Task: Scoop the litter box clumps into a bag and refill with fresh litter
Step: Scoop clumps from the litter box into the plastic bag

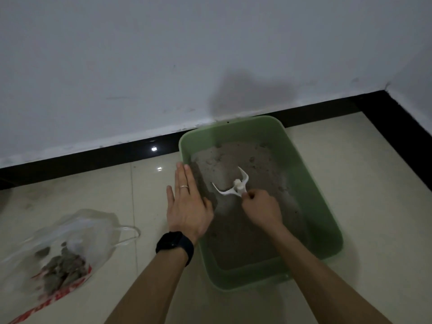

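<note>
Our right hand (pixel 261 210) grips the scoop (pixel 233 185), its blade in the litter (pixel 233 232) just ahead; our left hand (pixel 187 206) lies flat, fingers straight, at the litter box (pixel 313 188) rim. We should lift level and sift gently before crossing to the bag (pixel 93 228), left of both hands.

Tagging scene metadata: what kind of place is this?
Probably a home room corner: glossy cream floor tiles, black skirting under a white painted wall, and a green plastic litter box on the floor.
</note>
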`<move>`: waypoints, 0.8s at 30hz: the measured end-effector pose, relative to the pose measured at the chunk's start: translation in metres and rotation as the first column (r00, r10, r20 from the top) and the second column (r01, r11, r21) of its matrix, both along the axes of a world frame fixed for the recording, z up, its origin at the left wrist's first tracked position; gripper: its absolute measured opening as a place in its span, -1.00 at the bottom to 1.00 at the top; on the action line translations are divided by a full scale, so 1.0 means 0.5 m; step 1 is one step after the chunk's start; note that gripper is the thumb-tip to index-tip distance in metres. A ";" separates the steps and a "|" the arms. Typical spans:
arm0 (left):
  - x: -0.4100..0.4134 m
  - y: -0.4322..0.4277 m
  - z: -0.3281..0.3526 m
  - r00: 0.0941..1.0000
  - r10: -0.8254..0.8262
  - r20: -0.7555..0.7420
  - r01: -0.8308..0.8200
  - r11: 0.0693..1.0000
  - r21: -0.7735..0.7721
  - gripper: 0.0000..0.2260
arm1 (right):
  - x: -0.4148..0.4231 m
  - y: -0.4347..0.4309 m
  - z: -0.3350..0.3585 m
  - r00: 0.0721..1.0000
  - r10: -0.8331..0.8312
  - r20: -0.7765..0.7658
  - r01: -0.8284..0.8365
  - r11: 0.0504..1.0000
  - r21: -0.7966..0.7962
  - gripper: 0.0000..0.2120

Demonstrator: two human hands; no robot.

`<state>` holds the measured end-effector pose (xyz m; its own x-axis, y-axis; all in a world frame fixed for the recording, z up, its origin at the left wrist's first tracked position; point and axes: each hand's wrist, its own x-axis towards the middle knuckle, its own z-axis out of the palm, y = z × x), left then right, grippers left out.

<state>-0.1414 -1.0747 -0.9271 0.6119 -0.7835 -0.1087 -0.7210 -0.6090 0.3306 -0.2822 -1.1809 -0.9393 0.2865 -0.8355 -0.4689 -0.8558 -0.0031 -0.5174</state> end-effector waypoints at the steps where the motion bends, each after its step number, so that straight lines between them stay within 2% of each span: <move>1: 0.001 -0.001 -0.002 1.000 -0.009 0.002 0.009 1.000 -0.003 -0.21 | 0.020 -0.008 -0.005 1.000 0.000 0.008 0.000 1.000 -0.001 -0.72; 6: 0.006 0.003 -0.007 0.997 -0.074 0.000 0.074 0.997 -0.024 -0.12 | 0.098 -0.042 -0.011 1.000 0.000 0.022 0.000 1.000 0.007 -0.66; 10: 0.003 0.005 -0.007 0.996 -0.085 0.005 0.085 0.996 -0.040 -0.10 | 0.097 -0.020 -0.048 0.998 -0.032 0.050 0.031 0.999 0.033 -0.75; 15: 0.002 0.003 -0.003 0.996 -0.087 -0.007 0.087 0.995 -0.041 -0.08 | 0.116 -0.002 -0.042 0.996 -0.081 0.047 0.083 0.996 -0.035 -0.79; 21: 0.001 0.000 0.008 0.997 -0.056 -0.047 0.055 0.998 -0.021 -0.06 | 0.117 -0.003 -0.034 0.910 -0.281 0.306 0.209 0.946 0.247 -0.78; 24: 0.002 0.003 0.011 0.998 -0.051 -0.025 0.051 0.999 0.003 -0.05 | 0.116 0.007 -0.022 0.915 -0.228 0.333 0.168 0.965 0.200 -0.77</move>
<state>-0.1404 -1.0734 -0.9214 0.5683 -0.8130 -0.1263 -0.7426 -0.5730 0.3469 -0.2245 -1.1774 -0.9506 0.2934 -0.8125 -0.5038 -0.5938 0.2581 -0.7621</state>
